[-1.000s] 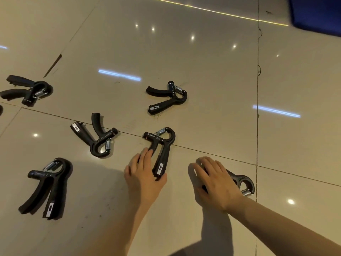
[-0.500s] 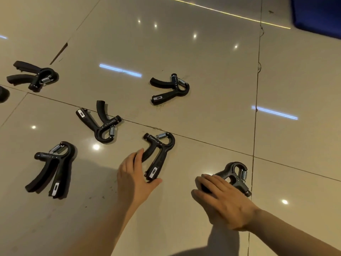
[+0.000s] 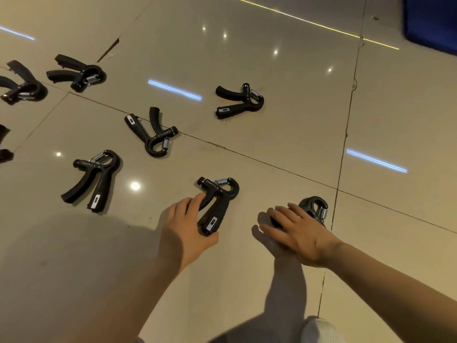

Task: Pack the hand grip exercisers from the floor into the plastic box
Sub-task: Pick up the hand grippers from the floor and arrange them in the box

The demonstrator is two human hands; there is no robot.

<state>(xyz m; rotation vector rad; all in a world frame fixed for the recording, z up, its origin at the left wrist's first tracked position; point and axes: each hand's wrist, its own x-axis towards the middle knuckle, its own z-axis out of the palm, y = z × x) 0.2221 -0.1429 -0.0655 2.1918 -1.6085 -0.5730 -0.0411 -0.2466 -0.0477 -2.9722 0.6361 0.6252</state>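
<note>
Both hands closed further: left hand grips middle exerciser; right hand, just right of it, grips another exerciser.

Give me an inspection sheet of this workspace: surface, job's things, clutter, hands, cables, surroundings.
Surface: glossy beige tiled floor, dark grout lines, light reflections.
Job's things: black hand grip exercisers scattered on the floor; one under the left hand, one under the right hand, loose ones at, more cut off at the left edge. Plastic box: nothing seen.
Clutter: nothing seen.
Hands: left hand grips its exerciser; right hand grips the other.
Cables: nothing seen.
Surroundings: blue object top right.
</note>
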